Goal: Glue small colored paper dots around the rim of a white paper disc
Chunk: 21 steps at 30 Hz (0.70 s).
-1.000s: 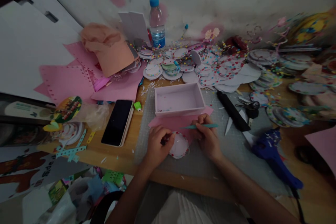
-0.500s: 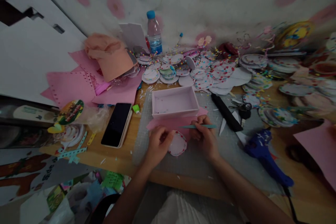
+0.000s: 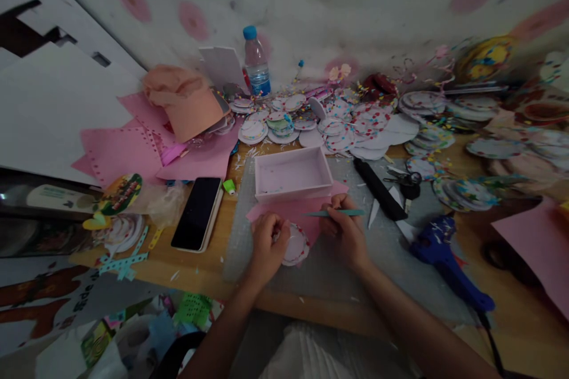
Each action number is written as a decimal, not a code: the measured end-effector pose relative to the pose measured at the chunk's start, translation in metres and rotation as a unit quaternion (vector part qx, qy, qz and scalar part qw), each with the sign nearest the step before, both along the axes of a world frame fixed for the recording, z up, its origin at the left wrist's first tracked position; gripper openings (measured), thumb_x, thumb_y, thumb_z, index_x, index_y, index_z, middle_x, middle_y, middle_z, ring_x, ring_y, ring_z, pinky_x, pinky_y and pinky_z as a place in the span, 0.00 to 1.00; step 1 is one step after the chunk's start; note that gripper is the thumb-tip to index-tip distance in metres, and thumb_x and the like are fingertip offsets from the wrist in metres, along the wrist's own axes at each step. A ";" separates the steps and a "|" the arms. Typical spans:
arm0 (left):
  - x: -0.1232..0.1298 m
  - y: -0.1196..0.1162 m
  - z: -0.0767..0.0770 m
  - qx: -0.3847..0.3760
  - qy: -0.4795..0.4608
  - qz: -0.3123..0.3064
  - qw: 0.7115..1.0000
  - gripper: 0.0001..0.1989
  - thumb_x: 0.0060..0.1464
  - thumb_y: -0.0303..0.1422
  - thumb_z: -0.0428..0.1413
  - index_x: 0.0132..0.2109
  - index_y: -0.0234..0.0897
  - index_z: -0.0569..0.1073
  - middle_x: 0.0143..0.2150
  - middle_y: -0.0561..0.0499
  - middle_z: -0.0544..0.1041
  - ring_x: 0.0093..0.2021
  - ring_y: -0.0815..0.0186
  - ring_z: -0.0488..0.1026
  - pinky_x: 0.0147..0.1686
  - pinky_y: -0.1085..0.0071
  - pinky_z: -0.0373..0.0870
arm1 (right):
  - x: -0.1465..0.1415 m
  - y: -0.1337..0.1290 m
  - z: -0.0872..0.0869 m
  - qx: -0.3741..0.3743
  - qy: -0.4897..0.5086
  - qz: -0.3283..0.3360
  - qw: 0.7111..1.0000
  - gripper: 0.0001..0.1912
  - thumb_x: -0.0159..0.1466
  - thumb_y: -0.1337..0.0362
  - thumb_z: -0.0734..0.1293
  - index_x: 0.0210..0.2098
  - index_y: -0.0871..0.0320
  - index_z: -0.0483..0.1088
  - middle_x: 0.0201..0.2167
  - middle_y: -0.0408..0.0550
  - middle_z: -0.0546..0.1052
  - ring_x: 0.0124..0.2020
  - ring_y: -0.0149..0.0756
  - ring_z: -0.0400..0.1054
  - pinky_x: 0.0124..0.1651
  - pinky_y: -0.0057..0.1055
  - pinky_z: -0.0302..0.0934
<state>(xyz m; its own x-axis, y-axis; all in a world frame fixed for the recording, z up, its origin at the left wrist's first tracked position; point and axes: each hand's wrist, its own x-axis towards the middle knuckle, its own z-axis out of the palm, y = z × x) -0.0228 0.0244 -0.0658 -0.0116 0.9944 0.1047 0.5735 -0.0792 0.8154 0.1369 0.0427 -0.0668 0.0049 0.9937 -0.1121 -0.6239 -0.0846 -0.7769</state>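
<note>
My left hand [image 3: 269,243] is closed on the left edge of a round white paper disc [image 3: 296,247] with red dots around its rim. My right hand [image 3: 347,228] pinches slim, pointed teal tweezers [image 3: 317,213], which lie nearly level with the tip toward the left. The tip is above the disc and apart from it. Beneath both hands is a pink paper sheet [image 3: 304,211] on a cutting mat [image 3: 324,281]. Just beyond them stands an open white box [image 3: 293,173] with a few small specks inside.
A phone [image 3: 198,213] and a small green cap-like piece [image 3: 229,186] lie left. On the right are a black-handled cutter [image 3: 382,189], keys [image 3: 409,185] and a blue glue gun [image 3: 448,260]. Piled decorated discs [image 3: 340,124] and a water bottle [image 3: 256,65] line the back.
The disc and my left fingers have shifted slightly left, and the disc looks a little turned. My right hand keeps its hold on the tweezers, almost still. The whole view has moved a little.
</note>
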 end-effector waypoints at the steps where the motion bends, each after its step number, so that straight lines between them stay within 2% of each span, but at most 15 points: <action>1: 0.000 0.000 0.000 -0.001 0.002 0.000 1.000 0.11 0.57 0.33 0.50 0.27 0.38 0.62 0.26 0.54 0.64 0.30 0.66 0.63 0.31 0.70 0.58 | 0.000 0.000 -0.001 0.001 0.000 -0.001 1.000 0.08 0.59 0.67 0.64 0.29 0.53 0.58 0.16 0.32 0.54 0.14 0.23 0.43 0.18 0.24 0.39; 4: -0.004 0.000 0.004 -0.018 -0.003 -0.017 1.000 0.12 0.60 0.33 0.46 0.27 0.37 0.63 0.27 0.53 0.66 0.32 0.65 0.65 0.35 0.68 0.60 | 0.000 0.001 -0.002 -0.001 -0.009 -0.002 1.000 0.08 0.58 0.66 0.64 0.29 0.53 0.58 0.16 0.32 0.54 0.14 0.23 0.43 0.18 0.24 0.39; 7: -0.013 0.001 0.011 -0.053 -0.023 -0.063 0.996 0.16 0.63 0.32 0.41 0.29 0.37 0.67 0.30 0.51 0.70 0.35 0.64 0.67 0.39 0.67 0.61 | 0.002 0.001 0.000 0.005 -0.040 -0.002 0.999 0.08 0.58 0.65 0.65 0.30 0.52 0.58 0.17 0.32 0.55 0.15 0.24 0.44 0.18 0.24 0.39; 11: -0.028 0.002 0.019 -0.059 0.019 -0.098 0.993 0.11 0.62 0.33 0.47 0.34 0.37 0.70 0.32 0.51 0.72 0.37 0.64 0.68 0.40 0.67 0.63 | 0.014 0.002 0.005 0.029 -0.118 0.009 0.993 0.04 0.60 0.62 0.64 0.32 0.53 0.63 0.19 0.35 0.59 0.17 0.25 0.48 0.20 0.25 0.40; 12: -0.031 0.002 0.021 -0.047 0.038 -0.103 0.993 0.08 0.61 0.33 0.49 0.35 0.37 0.70 0.33 0.51 0.72 0.37 0.64 0.68 0.41 0.67 0.63 | 0.018 0.003 0.007 0.031 -0.148 0.022 0.988 0.05 0.61 0.60 0.62 0.31 0.54 0.64 0.18 0.36 0.58 0.17 0.25 0.48 0.20 0.26 0.40; 14: -0.034 0.002 0.023 -0.016 0.077 -0.116 0.990 0.04 0.58 0.32 0.53 0.38 0.37 0.71 0.35 0.50 0.72 0.39 0.63 0.68 0.43 0.65 0.63 | 0.026 0.004 0.010 0.027 -0.224 0.055 0.973 0.14 0.63 0.57 0.59 0.24 0.56 0.64 0.16 0.37 0.57 0.17 0.26 0.48 0.20 0.27 0.40; 16: -0.035 0.002 0.024 0.015 0.120 -0.139 0.983 0.05 0.56 0.31 0.55 0.40 0.37 0.72 0.37 0.50 0.72 0.41 0.62 0.68 0.45 0.64 0.62 | 0.031 0.006 0.013 0.024 -0.302 0.082 0.949 0.22 0.64 0.55 0.56 0.17 0.57 0.62 0.15 0.39 0.58 0.17 0.27 0.49 0.21 0.28 0.42; 21: -0.028 0.004 0.027 0.062 0.228 -0.188 0.953 0.07 0.55 0.31 0.57 0.42 0.38 0.73 0.39 0.49 0.73 0.43 0.59 0.67 0.46 0.60 0.60 | 0.029 0.008 0.018 0.027 -0.382 0.102 0.918 0.26 0.64 0.53 0.53 0.14 0.56 0.59 0.14 0.41 0.60 0.19 0.29 0.53 0.24 0.29 0.47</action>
